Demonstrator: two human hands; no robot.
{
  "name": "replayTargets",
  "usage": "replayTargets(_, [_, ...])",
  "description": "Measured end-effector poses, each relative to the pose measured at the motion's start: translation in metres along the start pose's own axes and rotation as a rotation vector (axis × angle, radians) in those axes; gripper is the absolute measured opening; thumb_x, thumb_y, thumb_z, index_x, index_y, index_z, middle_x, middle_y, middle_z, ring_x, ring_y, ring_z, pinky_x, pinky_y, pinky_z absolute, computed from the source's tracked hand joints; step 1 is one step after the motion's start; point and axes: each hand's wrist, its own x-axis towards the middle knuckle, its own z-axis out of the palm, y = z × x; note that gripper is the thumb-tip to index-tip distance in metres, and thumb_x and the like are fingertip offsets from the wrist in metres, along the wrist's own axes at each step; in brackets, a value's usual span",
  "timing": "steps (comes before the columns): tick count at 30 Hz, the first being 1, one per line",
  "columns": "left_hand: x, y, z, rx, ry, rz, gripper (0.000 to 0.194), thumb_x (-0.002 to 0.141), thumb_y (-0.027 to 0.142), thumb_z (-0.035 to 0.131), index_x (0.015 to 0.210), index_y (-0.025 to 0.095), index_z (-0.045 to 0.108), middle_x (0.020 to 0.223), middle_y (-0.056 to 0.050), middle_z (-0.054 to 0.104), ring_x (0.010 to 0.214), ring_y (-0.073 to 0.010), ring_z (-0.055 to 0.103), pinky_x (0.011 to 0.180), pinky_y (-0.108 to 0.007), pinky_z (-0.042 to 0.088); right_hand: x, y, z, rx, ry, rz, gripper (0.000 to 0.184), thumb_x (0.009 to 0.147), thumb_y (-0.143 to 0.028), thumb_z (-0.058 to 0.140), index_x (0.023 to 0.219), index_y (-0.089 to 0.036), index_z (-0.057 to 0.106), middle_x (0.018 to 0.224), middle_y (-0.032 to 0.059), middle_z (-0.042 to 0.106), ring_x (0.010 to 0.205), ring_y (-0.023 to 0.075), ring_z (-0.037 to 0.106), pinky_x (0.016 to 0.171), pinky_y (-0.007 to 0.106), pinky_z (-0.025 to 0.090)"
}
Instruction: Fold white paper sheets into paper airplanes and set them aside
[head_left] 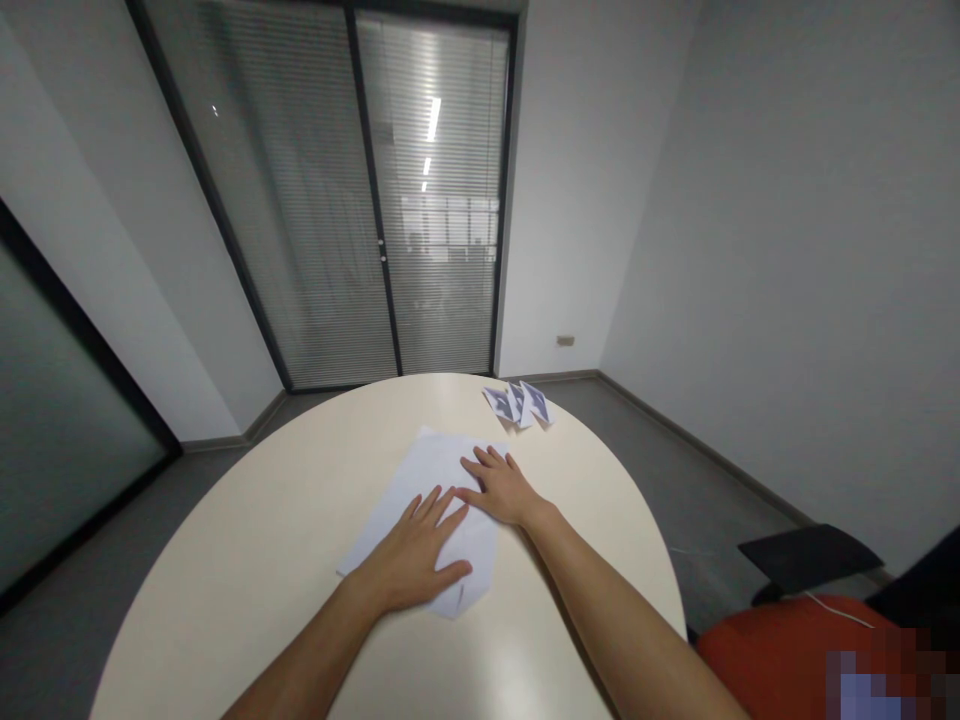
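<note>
A white sheet of paper [405, 510] with folded edges lies on the round cream table [262, 560]. My left hand [412, 560] rests flat across its near left part, fingers spread and pointing away from me. My right hand [504, 486] lies on the paper's right side, its fingers also apart and pointing left. The thumb of the right hand comes close to the left fingertips. Both hands press on the paper without gripping it, and they cover much of its middle.
Several folded paper pieces with dark printed patches [517, 403] lie at the table's far right edge. A red chair [780, 650] with a black armrest [810, 556] stands at the right. Beyond the table are a glass partition with blinds [442, 270] and grey walls.
</note>
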Motion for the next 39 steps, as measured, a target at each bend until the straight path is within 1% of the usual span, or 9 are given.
replayTargets(4, [-0.001, 0.009, -0.002, -0.035, -0.048, 0.013, 0.089, 0.087, 0.062, 0.059, 0.159, 0.024, 0.023, 0.166, -0.013, 0.002, 0.153, -0.0326, -0.004, 0.124, -0.054, 0.008, 0.002, -0.002, -0.002, 0.008, -0.007, -0.011, 0.078, 0.092, -0.074, 0.040, 0.154, -0.025, 0.039, 0.164, 0.0142, 0.024, 0.151, 0.0376, 0.016, 0.119, 0.059, 0.013])
replayTargets(9, [-0.002, 0.010, -0.001, -0.059, -0.071, 0.009, 0.106, 0.078, 0.077, 0.059, 0.160, 0.025, 0.017, 0.165, -0.013, -0.006, 0.151, -0.0365, -0.012, 0.122, -0.060, 0.001, 0.005, 0.000, -0.001, 0.005, 0.000, -0.019, 0.078, 0.092, -0.074, 0.039, 0.153, -0.025, 0.040, 0.163, 0.0147, 0.026, 0.151, 0.0383, 0.017, 0.119, 0.060, 0.012])
replayTargets(14, [-0.003, 0.017, -0.007, -0.060, -0.107, -0.034, 0.112, 0.074, 0.082, 0.058, 0.160, 0.025, 0.015, 0.164, -0.013, -0.008, 0.149, -0.0390, -0.015, 0.121, -0.064, -0.001, 0.006, -0.001, -0.002, 0.009, 0.027, -0.039, 0.075, 0.092, -0.073, 0.043, 0.151, -0.026, 0.044, 0.162, 0.0143, 0.030, 0.150, 0.0373, 0.021, 0.118, 0.060, 0.016])
replayTargets(21, [0.003, 0.025, 0.000, -0.048, -0.049, -0.188, 0.119, 0.071, 0.086, 0.054, 0.161, 0.021, 0.010, 0.165, -0.015, -0.007, 0.149, -0.0401, -0.015, 0.121, -0.063, -0.002, 0.005, -0.014, -0.001, -0.014, 0.155, -0.102, 0.045, 0.099, -0.042, 0.048, 0.139, -0.025, 0.056, 0.156, 0.0117, 0.042, 0.147, 0.0303, 0.030, 0.118, 0.054, 0.021])
replayTargets(24, [0.004, 0.022, 0.005, -0.054, -0.025, -0.175, 0.118, 0.072, 0.086, 0.053, 0.161, 0.021, 0.010, 0.166, -0.012, -0.005, 0.150, -0.0400, -0.014, 0.121, -0.064, -0.003, 0.004, -0.016, 0.000, 0.006, 0.100, -0.108, 0.044, 0.101, -0.038, 0.041, 0.142, -0.026, 0.053, 0.154, 0.0113, 0.045, 0.145, 0.0282, 0.034, 0.117, 0.055, 0.023])
replayTargets(27, [0.003, 0.019, 0.005, -0.058, -0.024, -0.089, 0.115, 0.074, 0.082, 0.057, 0.161, 0.023, 0.011, 0.167, -0.009, -0.003, 0.152, -0.0392, -0.010, 0.122, -0.062, -0.002, 0.003, -0.015, 0.000, 0.009, 0.037, -0.043, 0.050, 0.101, -0.041, 0.039, 0.148, -0.025, 0.046, 0.159, 0.0118, 0.037, 0.148, 0.0311, 0.027, 0.117, 0.060, 0.018])
replayTargets(30, [0.003, 0.016, 0.003, -0.053, -0.009, -0.040, 0.094, 0.086, 0.075, 0.047, 0.160, 0.026, 0.015, 0.168, -0.007, 0.002, 0.153, -0.0362, -0.006, 0.122, -0.061, 0.000, 0.002, -0.014, -0.002, 0.005, 0.018, 0.016, 0.056, 0.101, -0.047, 0.037, 0.151, -0.023, 0.041, 0.162, 0.0119, 0.030, 0.151, 0.0327, 0.021, 0.118, 0.060, 0.014])
replayTargets(33, [0.003, 0.012, 0.004, -0.046, 0.016, -0.052, 0.075, 0.096, 0.064, 0.035, 0.159, 0.026, 0.021, 0.167, -0.008, 0.007, 0.154, -0.0322, 0.000, 0.123, -0.058, 0.006, 0.000, -0.013, -0.002, -0.008, 0.014, 0.024, 0.057, 0.101, -0.049, 0.036, 0.152, -0.023, 0.040, 0.163, 0.0117, 0.029, 0.151, 0.0326, 0.020, 0.119, 0.060, 0.013])
replayTargets(39, [0.004, -0.010, 0.009, -0.005, 0.060, -0.139, 0.078, 0.093, 0.066, 0.042, 0.158, 0.024, 0.026, 0.167, -0.008, 0.012, 0.154, -0.0336, 0.003, 0.123, -0.056, 0.010, -0.005, -0.006, 0.001, -0.029, 0.009, 0.007, 0.058, 0.102, -0.050, 0.033, 0.153, -0.022, 0.040, 0.163, 0.0121, 0.029, 0.151, 0.0329, 0.019, 0.119, 0.060, 0.012])
